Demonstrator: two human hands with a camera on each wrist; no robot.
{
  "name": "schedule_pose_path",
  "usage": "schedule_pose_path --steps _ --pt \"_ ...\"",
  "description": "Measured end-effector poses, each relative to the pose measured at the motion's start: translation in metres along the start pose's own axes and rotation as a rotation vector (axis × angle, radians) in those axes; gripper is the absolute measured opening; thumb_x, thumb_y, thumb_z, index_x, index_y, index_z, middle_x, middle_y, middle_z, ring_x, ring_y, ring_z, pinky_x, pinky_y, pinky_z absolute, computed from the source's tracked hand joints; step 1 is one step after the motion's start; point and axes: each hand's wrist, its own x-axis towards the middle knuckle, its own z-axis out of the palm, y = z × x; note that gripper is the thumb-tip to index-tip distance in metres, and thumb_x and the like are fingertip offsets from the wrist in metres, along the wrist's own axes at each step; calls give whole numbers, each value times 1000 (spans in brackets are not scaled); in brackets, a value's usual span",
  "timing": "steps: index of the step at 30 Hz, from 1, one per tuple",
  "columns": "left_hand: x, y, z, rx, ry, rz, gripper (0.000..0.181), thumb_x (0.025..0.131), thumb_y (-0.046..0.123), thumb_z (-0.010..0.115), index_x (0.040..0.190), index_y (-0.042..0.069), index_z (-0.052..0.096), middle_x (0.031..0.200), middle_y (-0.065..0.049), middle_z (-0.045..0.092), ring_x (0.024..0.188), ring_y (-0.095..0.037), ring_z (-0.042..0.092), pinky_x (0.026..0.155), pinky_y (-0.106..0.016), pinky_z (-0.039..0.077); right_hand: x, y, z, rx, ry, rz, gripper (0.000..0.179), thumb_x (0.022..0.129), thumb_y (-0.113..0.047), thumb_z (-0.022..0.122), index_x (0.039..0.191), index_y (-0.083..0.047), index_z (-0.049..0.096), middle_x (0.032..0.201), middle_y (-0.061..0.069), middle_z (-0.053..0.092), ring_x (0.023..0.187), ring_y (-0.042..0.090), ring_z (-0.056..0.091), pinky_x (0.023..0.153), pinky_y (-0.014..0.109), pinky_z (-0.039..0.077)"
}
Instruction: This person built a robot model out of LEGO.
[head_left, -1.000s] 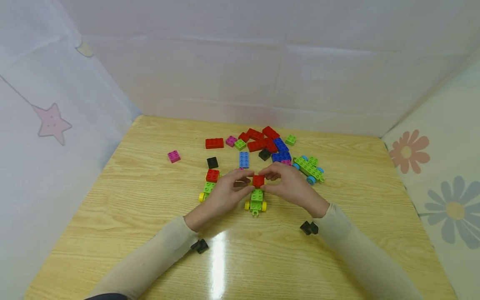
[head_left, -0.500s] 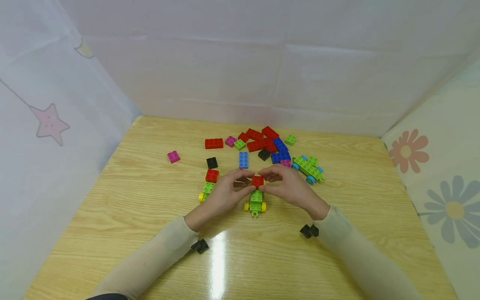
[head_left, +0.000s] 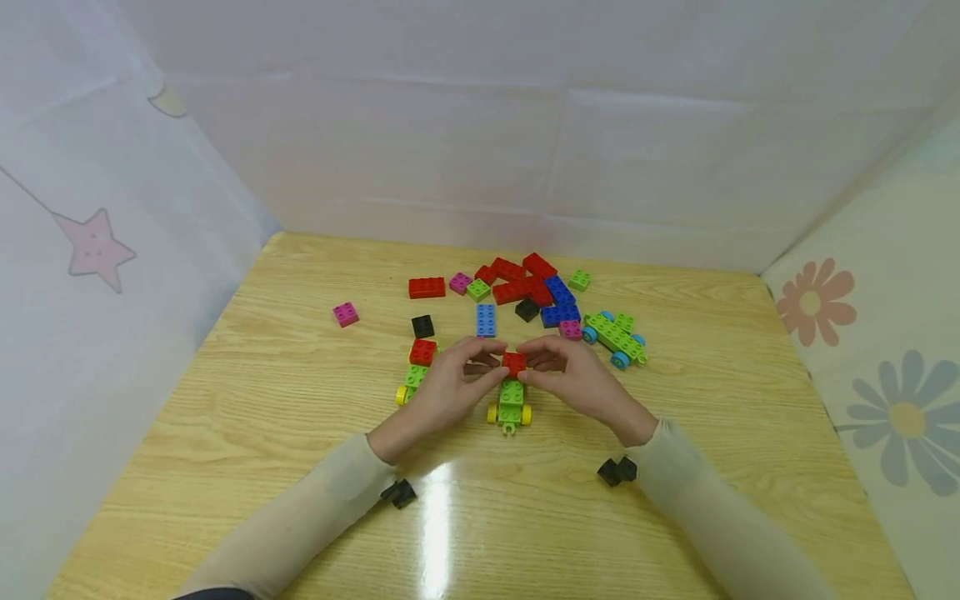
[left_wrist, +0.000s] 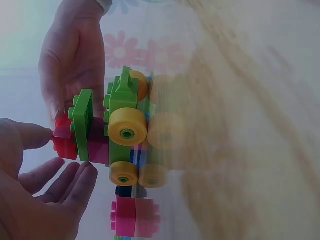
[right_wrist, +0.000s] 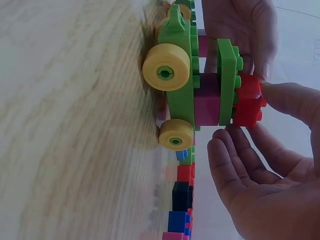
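Atop the car (head_left: 512, 394), left hand (head_left: 450, 383) and right hand (head_left: 581, 382) pinch a red block (head_left: 514, 364).

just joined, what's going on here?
A person's left hand and right hand grip a red brick atop the green plate of a yellow-wheeled car. A red-topped car stands beside it, partly hidden by the left hand. Loose bricks and a blue-wheeled base lie beyond.

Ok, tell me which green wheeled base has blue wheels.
The rightmost base, just beyond the right hand; the other two bases show yellow wheels.
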Motion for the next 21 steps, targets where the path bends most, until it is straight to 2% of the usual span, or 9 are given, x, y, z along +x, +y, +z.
schedule_pose_path --steps 6,21 --pt "0 -1 0 -8 -9 9 35 111 20 73 144 8 71 141 -10 72 128 -27 76 109 -41 64 0 1 3 28 11 -9 39 105 -21 81 142 -11 73 140 7 75 122 26 76 115 53 60" --pt "1 -1 -1 10 -22 6 35 111 22 73 143 7 73 140 -10 74 128 -28 76 110 -43 64 0 -2 4 39 14 5 36 104 -20 82 139 -11 75 138 8 75 121 26 76 115 52 61"
